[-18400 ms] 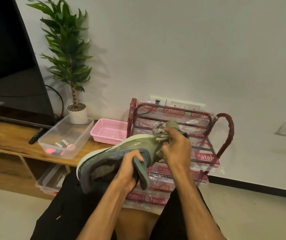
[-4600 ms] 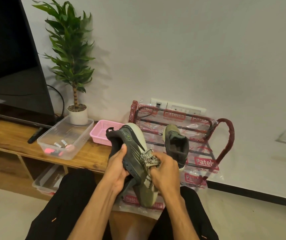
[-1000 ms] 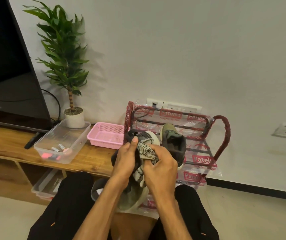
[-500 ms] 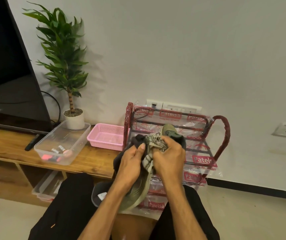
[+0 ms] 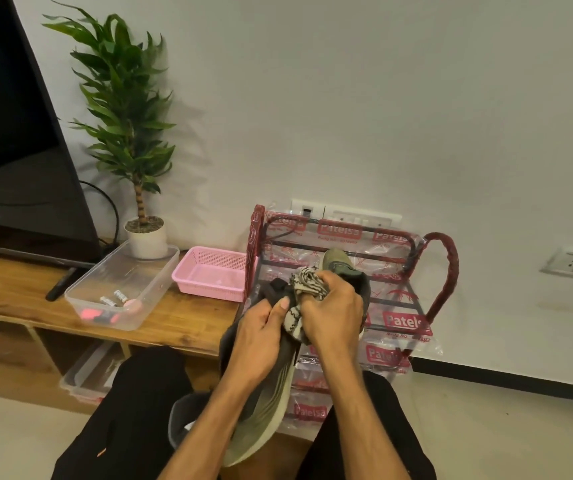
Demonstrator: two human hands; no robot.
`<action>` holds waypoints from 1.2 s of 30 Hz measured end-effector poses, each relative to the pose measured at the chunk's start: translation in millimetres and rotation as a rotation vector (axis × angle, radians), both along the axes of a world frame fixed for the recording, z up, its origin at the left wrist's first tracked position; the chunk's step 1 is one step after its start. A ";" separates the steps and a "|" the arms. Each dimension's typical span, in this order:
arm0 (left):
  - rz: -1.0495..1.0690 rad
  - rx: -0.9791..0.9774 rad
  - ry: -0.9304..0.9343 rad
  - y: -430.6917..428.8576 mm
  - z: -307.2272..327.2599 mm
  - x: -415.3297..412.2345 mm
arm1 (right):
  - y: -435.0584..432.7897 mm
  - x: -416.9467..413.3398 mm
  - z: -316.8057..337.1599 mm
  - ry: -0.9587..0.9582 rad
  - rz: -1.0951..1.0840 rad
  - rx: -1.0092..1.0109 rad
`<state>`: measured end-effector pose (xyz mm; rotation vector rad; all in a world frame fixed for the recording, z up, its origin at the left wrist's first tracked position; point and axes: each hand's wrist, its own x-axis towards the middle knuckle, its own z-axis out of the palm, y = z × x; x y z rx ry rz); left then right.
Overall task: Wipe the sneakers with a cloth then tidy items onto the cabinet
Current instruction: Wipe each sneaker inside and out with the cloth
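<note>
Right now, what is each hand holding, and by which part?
The left hand grips the sneaker around its upper, near the raised end. The right hand clutches the cloth by its bunched middle, pressed to the sneaker.

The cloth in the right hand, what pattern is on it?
The cloth is beige with dark wavy stripes; head view.

Both forearms reach toward 12 o'clock, hands touching. The left hand (image 5: 261,337) grips the sneaker (image 5: 271,410); the right hand (image 5: 335,315), at its 3 o'clock, clutches the cloth (image 5: 307,284).
</note>
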<state>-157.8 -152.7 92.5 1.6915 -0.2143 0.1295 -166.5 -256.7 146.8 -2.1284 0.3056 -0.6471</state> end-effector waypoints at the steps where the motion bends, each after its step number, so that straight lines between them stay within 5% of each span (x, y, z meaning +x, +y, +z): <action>1: 0.019 -0.005 0.004 3.2 1.1 0.8 | 1.5 -3.8 -4.5 -0.001 0.039 -0.011; 19: -0.029 -0.161 0.020 -7.5 23.6 -1.5 | -18.6 10.2 2.6 -0.262 -0.061 -0.123; 23: 0.026 -0.363 0.243 -4.7 30.4 2.4 | -26.1 5.3 -1.7 -0.201 -0.097 0.127; 29: 0.017 -0.849 0.607 5.8 44.6 5.2 | -23.6 -6.6 2.7 -0.230 -0.013 0.190; 36: -0.043 -0.860 0.620 -0.3 48.5 5.3 | -13.6 -11.5 -2.8 -0.259 0.089 0.156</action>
